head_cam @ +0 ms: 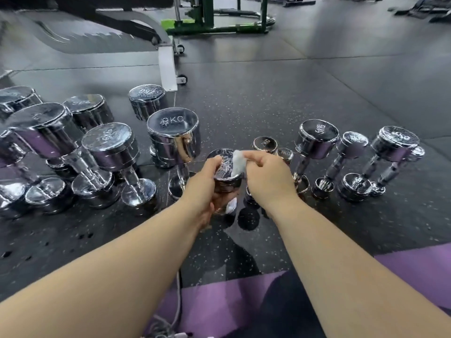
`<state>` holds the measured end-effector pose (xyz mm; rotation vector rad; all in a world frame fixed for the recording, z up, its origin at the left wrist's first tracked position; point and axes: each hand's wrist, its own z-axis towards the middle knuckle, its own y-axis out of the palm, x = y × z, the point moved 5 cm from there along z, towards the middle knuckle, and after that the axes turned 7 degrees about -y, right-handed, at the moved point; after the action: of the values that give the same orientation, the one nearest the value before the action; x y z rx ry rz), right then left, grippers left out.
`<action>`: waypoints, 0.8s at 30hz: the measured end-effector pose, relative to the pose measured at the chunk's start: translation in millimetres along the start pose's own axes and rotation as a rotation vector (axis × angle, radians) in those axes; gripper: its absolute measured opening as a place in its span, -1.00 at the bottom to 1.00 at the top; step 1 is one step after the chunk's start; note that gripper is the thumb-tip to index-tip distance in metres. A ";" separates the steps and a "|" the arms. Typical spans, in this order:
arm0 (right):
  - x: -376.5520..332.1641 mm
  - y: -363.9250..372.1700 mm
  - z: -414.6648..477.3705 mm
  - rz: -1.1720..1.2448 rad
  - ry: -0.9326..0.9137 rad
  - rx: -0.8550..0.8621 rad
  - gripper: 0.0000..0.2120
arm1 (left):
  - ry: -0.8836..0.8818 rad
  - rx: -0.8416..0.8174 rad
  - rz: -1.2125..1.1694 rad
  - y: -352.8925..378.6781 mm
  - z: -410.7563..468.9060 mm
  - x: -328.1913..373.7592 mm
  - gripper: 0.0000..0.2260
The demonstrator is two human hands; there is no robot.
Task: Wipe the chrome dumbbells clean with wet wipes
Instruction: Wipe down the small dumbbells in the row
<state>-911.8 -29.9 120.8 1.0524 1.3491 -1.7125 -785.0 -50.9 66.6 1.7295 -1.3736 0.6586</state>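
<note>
Holding one small chrome dumbbell (225, 179) at scene centre, just near of the 9KG dumbbell (173, 135) and left of the row of smaller ones (317, 142) standing on the floor (268, 101). Gripped from the left by the left hand (206, 191), fingers curled round the shaft under the upper head, thumb up along the left rim. Long axis close to upright, top face turned up toward the camera; lower head mostly hidden behind the palm. Cannot tell whether lifted or resting on the floor. Pinching a white wet wipe (238, 163) in the right hand (266, 178), fingers closed on it, wipe touching the right edge of that top face. Bare face lying just left of the wipe, so probably a leftward sweep across it next, then down round the side, with the left hand steadying or turning the shaft.
</note>
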 end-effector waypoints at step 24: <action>-34.1 46.6 -37.6 -0.810 -0.389 -0.578 -0.45 | -0.237 -0.132 0.225 -37.6 -23.8 2.3 -0.56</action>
<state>-849.5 -1.4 128.2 -0.1924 1.9609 -1.7303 -746.4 -29.2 70.9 1.5997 -1.7544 0.4815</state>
